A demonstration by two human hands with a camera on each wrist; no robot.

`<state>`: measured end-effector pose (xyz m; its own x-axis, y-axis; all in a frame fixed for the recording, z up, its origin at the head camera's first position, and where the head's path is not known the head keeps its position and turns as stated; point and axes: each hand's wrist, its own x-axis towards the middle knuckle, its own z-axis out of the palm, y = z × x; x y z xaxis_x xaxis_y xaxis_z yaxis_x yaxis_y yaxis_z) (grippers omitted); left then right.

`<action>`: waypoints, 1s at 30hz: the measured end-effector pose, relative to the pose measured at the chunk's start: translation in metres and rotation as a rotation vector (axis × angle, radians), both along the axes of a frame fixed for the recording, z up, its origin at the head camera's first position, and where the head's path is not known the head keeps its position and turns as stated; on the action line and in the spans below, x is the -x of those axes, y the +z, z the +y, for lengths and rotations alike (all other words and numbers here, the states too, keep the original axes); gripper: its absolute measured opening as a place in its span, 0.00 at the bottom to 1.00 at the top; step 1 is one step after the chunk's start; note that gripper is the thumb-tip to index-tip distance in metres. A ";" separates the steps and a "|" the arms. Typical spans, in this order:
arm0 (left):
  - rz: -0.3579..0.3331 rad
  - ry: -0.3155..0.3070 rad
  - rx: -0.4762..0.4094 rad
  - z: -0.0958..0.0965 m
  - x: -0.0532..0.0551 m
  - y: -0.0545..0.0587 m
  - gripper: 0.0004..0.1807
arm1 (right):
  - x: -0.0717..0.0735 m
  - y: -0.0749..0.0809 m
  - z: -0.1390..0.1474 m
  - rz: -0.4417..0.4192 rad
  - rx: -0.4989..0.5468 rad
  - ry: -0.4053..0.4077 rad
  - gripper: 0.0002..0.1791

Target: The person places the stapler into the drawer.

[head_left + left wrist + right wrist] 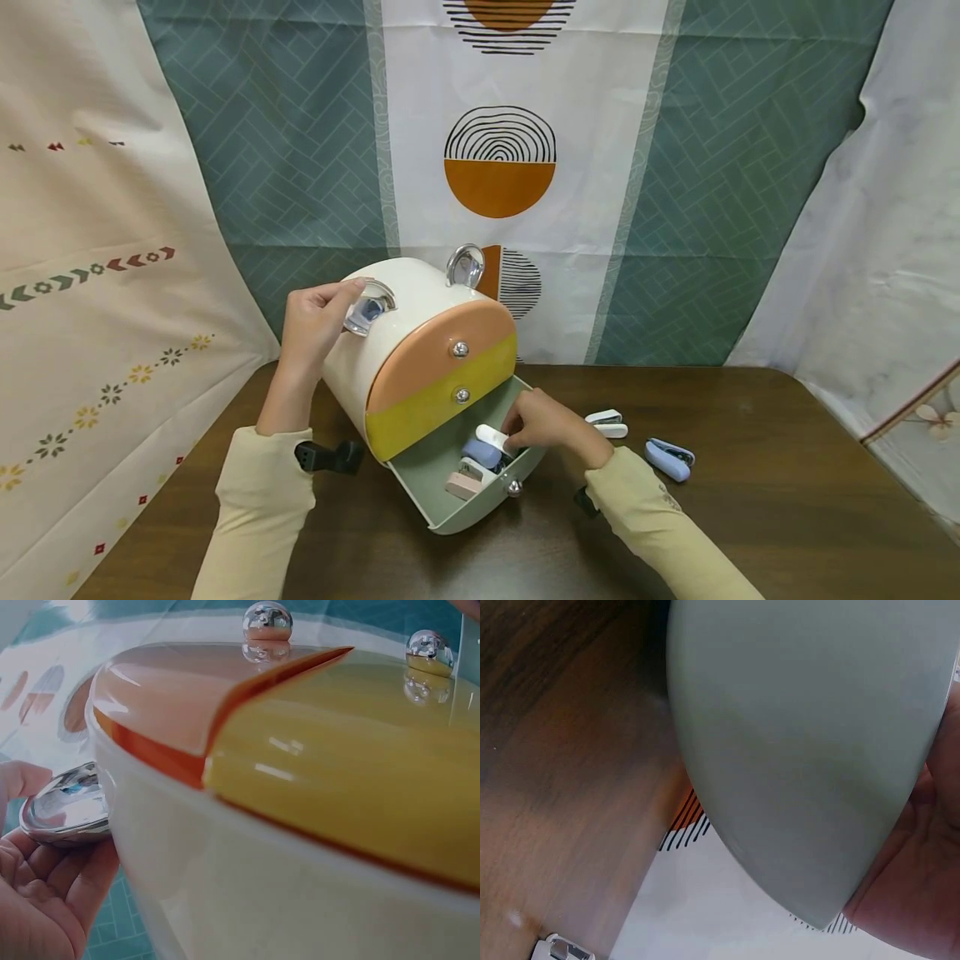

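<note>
A rounded cream desktop drawer box (408, 279) stands on the table with its green bottom drawer (423, 475) pulled out. My left hand (311, 325) pinches the box's left silver ear (369, 308), thumb on one face and fingers behind it in the left wrist view. Down in the drawer, my right hand (543, 423) pinches a small white stapler (490, 435). Beside that lie a blue stapler (482, 454) and a pale pink and white stapler (465, 483). In the right wrist view the drawer's green front (802, 750) hides the fingers.
Right of the drawer, a white stapler (609, 423) and a blue stapler (670, 460) lie on the brown table (757, 500). Orange (427, 337) and yellow (420, 408) drawers above are closed, each with a silver knob. Patterned cloth (300, 150) hangs behind the box.
</note>
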<state>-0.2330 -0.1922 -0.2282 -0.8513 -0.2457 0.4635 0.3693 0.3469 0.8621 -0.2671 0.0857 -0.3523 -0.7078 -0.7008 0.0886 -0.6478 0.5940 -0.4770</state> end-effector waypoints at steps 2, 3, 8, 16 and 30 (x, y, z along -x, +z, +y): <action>0.006 0.009 -0.009 0.001 0.000 -0.001 0.23 | -0.001 0.000 0.000 -0.011 0.011 -0.007 0.04; 0.009 0.015 -0.013 0.001 0.001 -0.001 0.22 | -0.001 0.000 0.001 -0.011 0.017 -0.008 0.04; 0.047 0.070 -0.030 0.004 0.003 -0.003 0.21 | -0.005 0.003 0.005 -0.014 0.059 -0.017 0.07; 0.057 0.079 -0.052 0.004 0.005 -0.004 0.22 | -0.015 0.020 0.035 0.021 0.222 -0.026 0.12; 0.015 0.034 -0.046 -0.001 0.004 -0.001 0.20 | -0.023 0.024 0.136 0.007 0.228 -0.278 0.19</action>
<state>-0.2373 -0.1935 -0.2293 -0.8350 -0.2960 0.4638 0.3711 0.3195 0.8719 -0.2442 0.2216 -0.3288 -0.8675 -0.4430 0.2262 -0.4801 0.6266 -0.6139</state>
